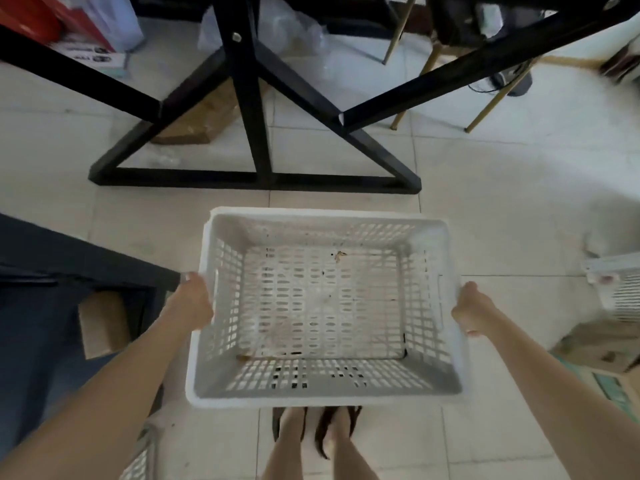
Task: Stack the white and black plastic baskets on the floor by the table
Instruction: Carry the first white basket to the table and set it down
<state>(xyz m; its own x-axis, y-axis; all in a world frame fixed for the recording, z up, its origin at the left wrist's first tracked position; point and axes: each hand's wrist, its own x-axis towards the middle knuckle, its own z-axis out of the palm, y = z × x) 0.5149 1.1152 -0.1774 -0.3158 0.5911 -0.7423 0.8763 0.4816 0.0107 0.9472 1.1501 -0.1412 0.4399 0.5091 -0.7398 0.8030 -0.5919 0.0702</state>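
You hold the white basket at the centre of the frame, above the tiled floor. Your left hand grips its left rim and your right hand its right rim. The worktop's black legs stand just beyond it.

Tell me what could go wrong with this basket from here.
1. The white basket hides the floor ahead of the feet. The table base just beyond could be kicked or bumped.
2. The left hand and right hand grip only the side rims, so it may tip or slip.
3. A second basket close on the left could catch a step.
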